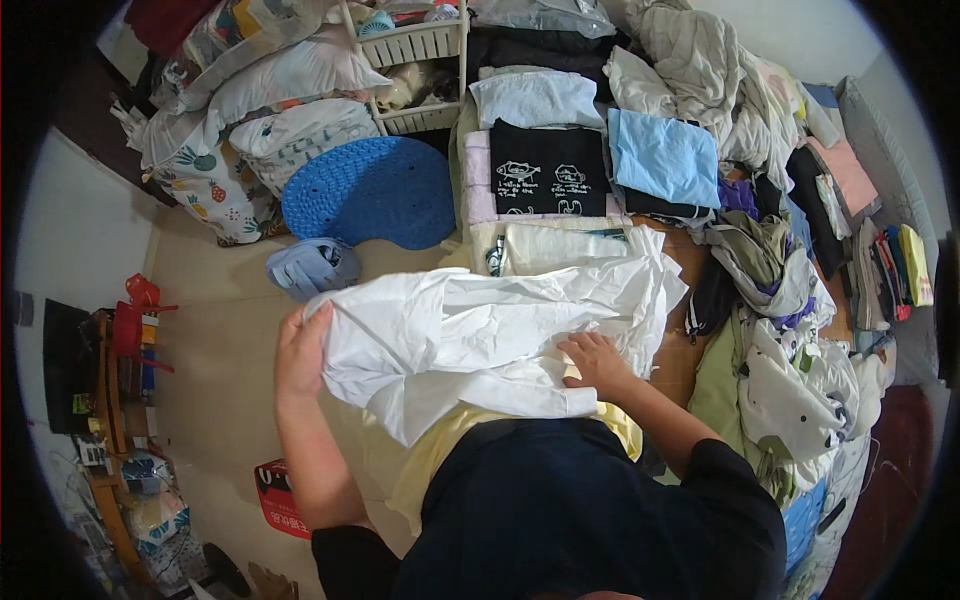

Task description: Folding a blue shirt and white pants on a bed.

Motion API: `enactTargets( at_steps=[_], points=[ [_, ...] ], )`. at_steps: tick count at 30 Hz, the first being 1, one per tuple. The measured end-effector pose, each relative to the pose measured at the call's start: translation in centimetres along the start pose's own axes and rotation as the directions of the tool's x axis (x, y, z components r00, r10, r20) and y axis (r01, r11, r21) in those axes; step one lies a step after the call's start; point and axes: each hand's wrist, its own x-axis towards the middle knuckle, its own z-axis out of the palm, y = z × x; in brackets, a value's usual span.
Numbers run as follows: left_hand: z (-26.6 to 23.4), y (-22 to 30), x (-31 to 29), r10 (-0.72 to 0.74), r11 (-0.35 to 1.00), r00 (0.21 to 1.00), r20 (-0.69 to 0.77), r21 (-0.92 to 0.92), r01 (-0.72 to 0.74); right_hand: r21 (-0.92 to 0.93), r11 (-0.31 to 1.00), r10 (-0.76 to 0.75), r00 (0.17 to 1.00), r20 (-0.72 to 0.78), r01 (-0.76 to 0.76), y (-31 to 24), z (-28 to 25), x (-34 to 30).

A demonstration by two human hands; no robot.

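A wrinkled white shirt (480, 325) is spread crosswise in front of me, its outline bunched and uneven. The fingers of my left hand (303, 352) are closed on its left end and lift it a little. Toward its right side, my right hand (598, 366) lies on the fabric with fingers stretched out. A narrow band like a cuff (570, 403) sits close below that hand. Just beyond the shirt are a folded white cloth (560, 248) and a folded black T-shirt with white print (548, 170). Yellow cloth (430, 450) shows under the shirt, near my body.
A blue stool (370, 190) and a rolled blue garment (312, 268) are at the left. Folded light-blue cloth (662, 160) lies beside the black T-shirt. Loose clothes (790, 380) are heaped at the right. Stuffed bags (300, 90) and a white basket rack (415, 50) stand behind.
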Motion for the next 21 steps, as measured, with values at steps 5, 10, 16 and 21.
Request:
enactTargets(
  at_steps=[5, 10, 16, 21],
  points=[
    [1.0, 4.1, 1.3, 0.077, 0.989, 0.996, -0.048, -0.123, -0.082, 0.287, 0.943, 0.135, 0.983, 0.127, -0.167, 0.8, 0.1, 0.3],
    [5.2, 3.0, -3.8, 0.11, 0.98, 0.873, 0.474, -0.199, -0.015, 0.776, 0.489, 0.35, 0.905, 0.243, -0.398, 0.0, -7.9, 3.2],
    [15.5, 1.2, -10.0, -0.082, 0.948, 0.354, 0.932, 0.182, -0.262, 0.786, -0.224, 0.21, 0.759, 0.617, -0.577, -4.7, -9.8, 6.4],
    [13.3, 1.9, -9.0, 0.127, 0.938, 0.403, 0.906, 0.023, -0.347, 0.905, -0.275, 0.142, 0.917, 0.372, -0.324, -4.1, -16.6, 7.8]
  ],
)
